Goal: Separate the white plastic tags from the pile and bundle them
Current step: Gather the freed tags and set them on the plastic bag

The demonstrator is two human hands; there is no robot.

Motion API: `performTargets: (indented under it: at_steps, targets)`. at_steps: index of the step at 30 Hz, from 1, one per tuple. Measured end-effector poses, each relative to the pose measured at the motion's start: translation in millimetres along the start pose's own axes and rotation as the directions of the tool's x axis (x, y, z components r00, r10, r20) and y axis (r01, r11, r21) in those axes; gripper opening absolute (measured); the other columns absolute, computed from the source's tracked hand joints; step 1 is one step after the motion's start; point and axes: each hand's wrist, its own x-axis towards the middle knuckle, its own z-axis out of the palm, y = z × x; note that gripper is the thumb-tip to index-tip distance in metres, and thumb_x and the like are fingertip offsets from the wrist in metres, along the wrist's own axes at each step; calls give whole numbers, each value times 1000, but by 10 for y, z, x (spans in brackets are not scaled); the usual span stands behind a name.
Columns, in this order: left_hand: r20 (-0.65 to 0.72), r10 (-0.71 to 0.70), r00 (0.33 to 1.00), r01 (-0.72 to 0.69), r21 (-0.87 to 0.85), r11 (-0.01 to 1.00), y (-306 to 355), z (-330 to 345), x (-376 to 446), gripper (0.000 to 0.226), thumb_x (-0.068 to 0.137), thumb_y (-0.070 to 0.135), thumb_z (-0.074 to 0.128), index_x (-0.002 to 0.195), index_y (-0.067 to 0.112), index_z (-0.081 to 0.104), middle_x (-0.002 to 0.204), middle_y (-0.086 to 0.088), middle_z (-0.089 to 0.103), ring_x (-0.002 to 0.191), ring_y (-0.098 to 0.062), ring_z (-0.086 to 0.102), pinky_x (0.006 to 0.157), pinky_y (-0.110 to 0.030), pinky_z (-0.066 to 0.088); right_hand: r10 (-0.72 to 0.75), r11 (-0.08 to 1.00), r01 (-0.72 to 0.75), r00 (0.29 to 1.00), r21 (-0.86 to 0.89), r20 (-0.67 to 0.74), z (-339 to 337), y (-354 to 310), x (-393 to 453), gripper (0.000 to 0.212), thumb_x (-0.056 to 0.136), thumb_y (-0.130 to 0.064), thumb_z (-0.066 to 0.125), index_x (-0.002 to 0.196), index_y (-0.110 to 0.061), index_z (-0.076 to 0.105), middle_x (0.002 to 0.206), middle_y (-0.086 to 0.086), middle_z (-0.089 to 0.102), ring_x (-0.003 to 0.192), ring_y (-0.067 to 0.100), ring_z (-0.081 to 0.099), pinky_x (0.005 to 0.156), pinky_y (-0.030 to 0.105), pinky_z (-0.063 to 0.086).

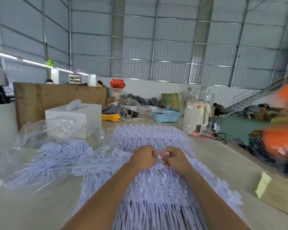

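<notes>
1. Working at table [223, 156]; light top, running off to the far right edge.
2. Covering the middle of it: pile [148, 188] of white tags, fanned out in rows from the near edge up past both hands. Most of the stock apparently lying here unbundled.
3. Lying left of the pile: clear bags [45, 130], crumpled, with a second heap [56, 156] of tags on and under the plastic. Not telling whether these are finished bundles or more raw stock; no ties visible there.
4. Standing far right of the pile: white canister [194, 117]; blue basket [165, 115] beside it; yellow cord [110, 117] further left. None in use.
5. Hovering over the upper middle of the pile: left hand [142, 157], fingers curled, pinching a tag strand at the fingertips.
6. Meeting it from the other side: right hand [176, 158], fingers curled likewise, pinching the same small tag [159, 156] between thumb and forefinger. Hands nearly touching.
7. Judging progress: early. One tag, or a thin few, being teased out; blur hiding the exact count. No bundle visible in either hand. Remaining: separating the bulk of the pile, gathering, tying off.
</notes>
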Motion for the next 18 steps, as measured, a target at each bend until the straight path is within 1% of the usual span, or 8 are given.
performTargets:
  at_steps: [3, 5, 8, 9, 11, 14, 16, 18]
  targets:
    - [-48, 43, 998, -38, 92, 995, 45, -6, -53, 25, 98, 30, 42, 82, 14, 52, 90, -12, 63, 89, -30, 59, 74, -33, 40, -70, 994, 77, 994, -83, 83, -42, 68, 0, 16, 92, -9, 57, 87, 3, 66, 52, 6, 54, 46, 15, 48, 47, 23, 41]
    - [-37, 30, 999, -25, 138, 990, 56, -17, -77, 24, 98, 30, 41, 92, 15, 59, 98, -10, 65, 95, -28, 59, 84, -35, 41, -100, 982, 115, 989, -147, 105, -32, 103, -2, 16, 92, -10, 58, 88, 1, 70, 51, 7, 55, 43, 15, 48, 47, 25, 42]
    - [26, -8, 1000, 4, 128, 992, 82, -79, -96, 24, 98, 29, 43, 93, 16, 62, 98, -9, 65, 95, -28, 60, 77, -32, 40, -146, 974, 156, 987, -166, 71, -11, 121, 13, 15, 89, -7, 62, 87, 5, 70, 58, 19, 59, 41, 15, 49, 48, 28, 44]
    - [45, -19, 999, 14, 112, 994, 89, -107, -98, 25, 98, 29, 43, 89, 15, 62, 94, -9, 64, 93, -29, 60, 73, -31, 41, -161, 972, 169, 985, -161, 61, -5, 120, 14, 13, 89, -7, 63, 85, 4, 70, 59, 18, 59, 41, 15, 50, 46, 27, 44]
    - [69, -47, 996, 45, 36, 998, 84, -164, -104, 32, 98, 27, 43, 72, 15, 56, 76, -6, 57, 86, -30, 61, 69, -31, 42, -183, 970, 188, 982, -153, 48, 3, 108, 5, 12, 87, -7, 65, 76, -7, 70, 50, 2, 56, 37, 12, 50, 42, 22, 43]
    - [96, -90, 991, 104, -164, 981, 58, -222, -124, 44, 97, 27, 47, 54, 19, 42, 56, -1, 40, 57, -21, 48, 56, -29, 34, -265, 942, 271, 963, -198, 53, -3, 44, -10, 21, 85, -2, 65, 69, -16, 66, 47, -8, 54, 36, 5, 50, 42, 20, 43]
    - [139, -108, 984, 152, -358, 921, 48, -249, -132, 45, 95, 22, 52, 52, 16, 41, 52, -2, 36, 47, -15, 35, 50, -27, 24, -359, 892, 360, 932, -275, 57, -10, -26, -22, 17, 82, 2, 65, 69, -9, 67, 57, -9, 56, 44, 2, 51, 50, 24, 47]
    - [117, -131, 984, 170, -440, 882, 59, -277, -117, 43, 93, 18, 53, 52, 14, 41, 52, -4, 36, 47, -17, 32, 52, -28, 23, -471, 806, 473, 876, -356, 100, -12, -125, -21, 8, 80, 3, 67, 73, 1, 69, 68, 2, 58, 53, -1, 51, 57, 17, 45]
